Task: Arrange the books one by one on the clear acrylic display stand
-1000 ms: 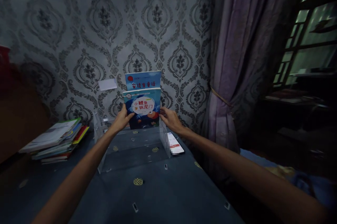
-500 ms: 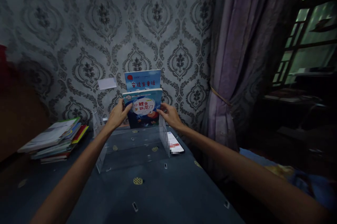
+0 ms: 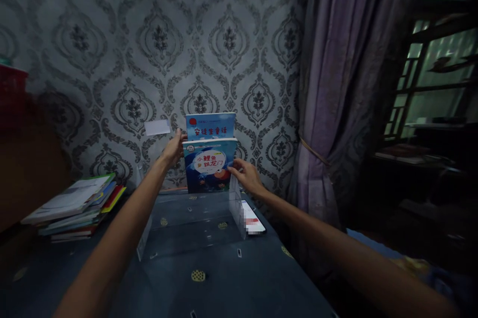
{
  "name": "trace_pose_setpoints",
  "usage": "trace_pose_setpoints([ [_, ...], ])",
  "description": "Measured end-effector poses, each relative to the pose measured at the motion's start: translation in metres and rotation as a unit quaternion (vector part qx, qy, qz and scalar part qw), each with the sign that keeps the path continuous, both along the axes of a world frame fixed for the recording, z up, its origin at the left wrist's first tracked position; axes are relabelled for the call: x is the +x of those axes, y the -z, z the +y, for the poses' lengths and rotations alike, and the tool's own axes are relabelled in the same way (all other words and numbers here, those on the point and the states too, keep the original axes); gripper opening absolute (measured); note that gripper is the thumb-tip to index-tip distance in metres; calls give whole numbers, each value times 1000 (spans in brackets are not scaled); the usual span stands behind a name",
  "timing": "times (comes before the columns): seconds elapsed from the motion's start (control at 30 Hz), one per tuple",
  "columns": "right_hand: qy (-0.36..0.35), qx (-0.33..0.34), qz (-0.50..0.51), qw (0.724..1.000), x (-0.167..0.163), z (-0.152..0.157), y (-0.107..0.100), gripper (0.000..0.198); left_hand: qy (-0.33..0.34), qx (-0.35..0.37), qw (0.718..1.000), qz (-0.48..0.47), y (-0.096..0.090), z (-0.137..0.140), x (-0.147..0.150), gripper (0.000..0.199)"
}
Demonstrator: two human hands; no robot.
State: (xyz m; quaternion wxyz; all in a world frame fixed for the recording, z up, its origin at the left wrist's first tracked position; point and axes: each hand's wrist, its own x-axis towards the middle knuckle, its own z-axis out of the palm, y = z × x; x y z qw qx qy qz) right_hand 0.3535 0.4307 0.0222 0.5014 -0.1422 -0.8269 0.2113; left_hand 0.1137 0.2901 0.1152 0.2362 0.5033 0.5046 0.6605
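In the head view, the front book (image 3: 207, 181), its cover dark blue, is held upright near the far edge of the surface (image 3: 168, 288), at the back of a clear stand (image 3: 236, 206). Its right edge is pinched by the right hand (image 3: 244, 174). The left hand (image 3: 174, 150) is placed at the books' left edge; whether it is closed on them cannot be told. Behind, a lighter blue book (image 3: 211, 131) is partly covered. A phone (image 3: 254, 218) is seen by the surface's right edge, a stack of books and papers (image 3: 78, 206) toward its far left corner.
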Motion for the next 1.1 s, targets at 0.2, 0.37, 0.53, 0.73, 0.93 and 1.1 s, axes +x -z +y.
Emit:
trace_pose_setpoints([
  [0.2,3,-1,5,1000,-2,1,0,20,37,37,999,-13,-6,7,3,75],
  [0.37,4,4,9,1000,-1,2,1,21,33,104,994,19,-21,15,2,58],
  [0.53,2,9,15,1000,-1,3,2,20,10,148,987,56,-26,18,0,58],
  [0.73,-5,13,13,1000,-1,2,1,20,-42,168,981,85,-25,20,3,67],
  [0.93,-8,0,5,1000,-2,0,-1,17,-167,177,965,99,-2,-4,5,48],
  [1.1,-12,-11,8,1000,-1,-3,-2,16,-219,141,948,184,53,-47,22,45],
])
